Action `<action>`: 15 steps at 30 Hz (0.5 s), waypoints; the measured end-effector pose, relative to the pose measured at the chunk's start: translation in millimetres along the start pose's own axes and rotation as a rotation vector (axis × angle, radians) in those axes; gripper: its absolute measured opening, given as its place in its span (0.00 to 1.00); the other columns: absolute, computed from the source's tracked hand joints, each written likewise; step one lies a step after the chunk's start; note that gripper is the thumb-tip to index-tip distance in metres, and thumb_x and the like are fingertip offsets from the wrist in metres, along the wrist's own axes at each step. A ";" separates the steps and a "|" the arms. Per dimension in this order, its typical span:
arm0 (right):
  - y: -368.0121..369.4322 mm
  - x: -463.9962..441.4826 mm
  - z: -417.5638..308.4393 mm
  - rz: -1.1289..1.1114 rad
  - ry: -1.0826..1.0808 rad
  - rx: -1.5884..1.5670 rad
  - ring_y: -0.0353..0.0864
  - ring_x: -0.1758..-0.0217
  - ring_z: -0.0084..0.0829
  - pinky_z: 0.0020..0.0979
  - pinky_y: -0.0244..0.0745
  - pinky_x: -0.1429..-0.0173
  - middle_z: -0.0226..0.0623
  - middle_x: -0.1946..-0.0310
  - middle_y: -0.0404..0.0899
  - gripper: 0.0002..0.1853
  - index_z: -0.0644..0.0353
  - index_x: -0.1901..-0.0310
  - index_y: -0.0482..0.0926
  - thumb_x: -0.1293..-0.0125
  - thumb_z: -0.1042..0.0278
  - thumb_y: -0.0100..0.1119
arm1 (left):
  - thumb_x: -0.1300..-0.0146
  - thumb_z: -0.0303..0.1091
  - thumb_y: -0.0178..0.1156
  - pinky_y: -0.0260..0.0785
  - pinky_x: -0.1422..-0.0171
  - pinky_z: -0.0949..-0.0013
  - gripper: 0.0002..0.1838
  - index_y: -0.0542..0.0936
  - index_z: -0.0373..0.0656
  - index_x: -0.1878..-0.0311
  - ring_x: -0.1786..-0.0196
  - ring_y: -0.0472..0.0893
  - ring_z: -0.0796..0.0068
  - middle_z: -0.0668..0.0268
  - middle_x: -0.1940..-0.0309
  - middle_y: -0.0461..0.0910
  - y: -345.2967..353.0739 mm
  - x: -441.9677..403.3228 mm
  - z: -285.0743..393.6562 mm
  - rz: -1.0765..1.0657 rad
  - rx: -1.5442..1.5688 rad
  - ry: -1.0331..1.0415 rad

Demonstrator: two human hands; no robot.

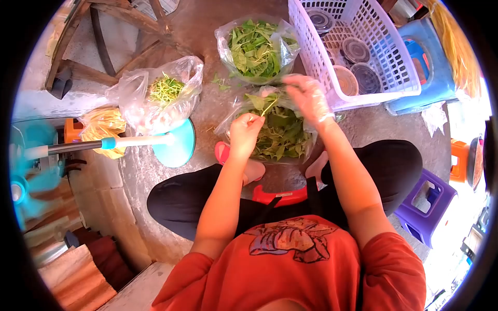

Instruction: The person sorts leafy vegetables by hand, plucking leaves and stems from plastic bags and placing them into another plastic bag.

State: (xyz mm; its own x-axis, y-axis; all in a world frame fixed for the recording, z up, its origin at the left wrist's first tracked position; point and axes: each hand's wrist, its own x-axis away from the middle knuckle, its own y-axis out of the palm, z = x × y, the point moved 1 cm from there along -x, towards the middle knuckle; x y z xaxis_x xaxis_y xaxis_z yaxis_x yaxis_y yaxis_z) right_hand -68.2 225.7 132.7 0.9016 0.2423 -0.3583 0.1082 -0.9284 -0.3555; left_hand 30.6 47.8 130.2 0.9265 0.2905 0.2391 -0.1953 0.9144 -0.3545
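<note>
My left hand (246,133) is closed in a pinch on the stem of a leafy green sprig (268,105), whose leaf points away from me. Below it, between my feet, a clear plastic bag holds a heap of green leaves (280,137). My right hand (308,99), in a thin clear plastic glove, hovers over the right side of this bag. Motion blurs its fingers, so I cannot see whether they hold anything. Just beyond, a second clear bag is full of leafy greens (255,51).
On the left, a plastic bag (139,98) holds cut green stems (166,88), near a standing fan's turquoise base (176,145). A white basket (381,44) with several round lidded containers stands at right, before a blue stool (433,67). A purple stool (428,207) sits beside my right knee.
</note>
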 end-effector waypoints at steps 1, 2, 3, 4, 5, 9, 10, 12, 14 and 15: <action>-0.5 -2.3 -15.6 -0.055 -0.147 0.080 0.78 0.64 0.37 0.36 0.72 0.56 0.40 0.70 0.79 0.10 0.55 0.59 0.80 0.45 0.69 0.59 | 0.43 0.31 0.62 0.56 0.75 0.79 0.08 0.80 0.36 0.70 0.78 0.64 0.88 0.76 0.81 0.71 -2.4 4.2 7.5 -0.004 -0.005 0.015; -2.6 -2.9 -30.7 -0.169 -0.208 0.189 0.77 0.63 0.41 0.38 0.72 0.56 0.40 0.71 0.78 0.11 0.53 0.59 0.80 0.46 0.69 0.59 | 0.42 0.32 0.61 0.55 0.75 0.80 0.07 0.80 0.36 0.69 0.78 0.64 0.89 0.77 0.81 0.71 -5.0 8.5 13.7 0.000 -0.001 0.019; -2.3 -1.3 -42.2 -0.284 -0.268 0.295 0.76 0.63 0.44 0.41 0.71 0.56 0.41 0.71 0.77 0.12 0.51 0.59 0.80 0.47 0.69 0.59 | 0.42 0.32 0.61 0.54 0.76 0.80 0.07 0.80 0.37 0.70 0.78 0.64 0.89 0.77 0.81 0.70 -7.9 11.6 17.3 -0.015 0.036 0.023; 1.2 1.6 -45.9 -0.314 -0.273 0.261 0.73 0.64 0.47 0.42 0.68 0.58 0.41 0.74 0.72 0.12 0.58 0.61 0.80 0.49 0.73 0.58 | 0.42 0.32 0.61 0.53 0.77 0.80 0.07 0.80 0.37 0.70 0.78 0.63 0.90 0.77 0.81 0.70 -11.9 14.2 19.8 -0.027 0.071 0.027; 2.7 2.7 -43.6 -0.323 -0.288 0.305 0.73 0.64 0.46 0.41 0.69 0.58 0.41 0.74 0.73 0.10 0.56 0.62 0.80 0.48 0.72 0.58 | 0.41 0.32 0.61 0.52 0.77 0.80 0.07 0.80 0.37 0.70 0.79 0.63 0.90 0.78 0.82 0.70 -15.8 15.9 21.1 -0.036 0.104 0.032; 6.9 6.9 -39.2 -0.336 -0.287 0.338 0.74 0.63 0.45 0.41 0.69 0.57 0.42 0.73 0.74 0.04 0.57 0.69 0.79 0.46 0.68 0.58 | 0.40 0.32 0.61 0.47 0.81 0.81 0.06 0.79 0.39 0.70 0.83 0.57 0.92 0.79 0.83 0.67 -31.6 17.8 25.1 -0.082 0.205 -0.046; 6.2 7.2 -44.2 -0.305 -0.292 0.322 0.74 0.63 0.45 0.41 0.69 0.57 0.42 0.73 0.74 0.05 0.58 0.69 0.79 0.45 0.68 0.57 | 0.40 0.32 0.61 0.47 0.81 0.81 0.06 0.79 0.39 0.69 0.83 0.57 0.91 0.79 0.82 0.67 -32.2 17.1 24.9 -0.113 0.259 -0.067; 6.6 9.1 -47.9 -0.236 -0.238 0.234 0.74 0.63 0.46 0.41 0.69 0.57 0.43 0.72 0.74 0.05 0.59 0.69 0.78 0.45 0.68 0.56 | 0.40 0.32 0.60 0.46 0.81 0.82 0.06 0.78 0.39 0.69 0.84 0.56 0.91 0.78 0.82 0.67 -30.3 15.5 24.5 -0.179 0.373 -0.110; 13.1 13.0 -42.0 -0.154 -0.118 0.084 0.73 0.62 0.46 0.42 0.69 0.56 0.44 0.72 0.74 0.05 0.60 0.69 0.78 0.44 0.69 0.55 | 0.39 0.32 0.60 0.46 0.81 0.81 0.07 0.77 0.39 0.69 0.84 0.56 0.90 0.77 0.81 0.66 -24.5 15.6 25.1 -0.249 0.491 -0.119; 16.1 14.8 -38.6 -0.135 -0.091 0.065 0.74 0.62 0.47 0.42 0.69 0.57 0.44 0.71 0.74 0.05 0.60 0.69 0.78 0.44 0.69 0.55 | 0.39 0.32 0.60 0.46 0.81 0.81 0.07 0.77 0.38 0.69 0.84 0.56 0.90 0.77 0.81 0.66 -21.4 15.8 25.8 -0.284 0.548 -0.123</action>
State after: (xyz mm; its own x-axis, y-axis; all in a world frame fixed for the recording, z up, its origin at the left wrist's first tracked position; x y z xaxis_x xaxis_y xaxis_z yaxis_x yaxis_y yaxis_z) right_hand -36.9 203.5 155.0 0.8385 0.3911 -0.3793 0.1962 -0.8663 -0.4594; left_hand 41.1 40.2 164.8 0.9290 0.0153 0.3697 -0.1134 0.9628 0.2452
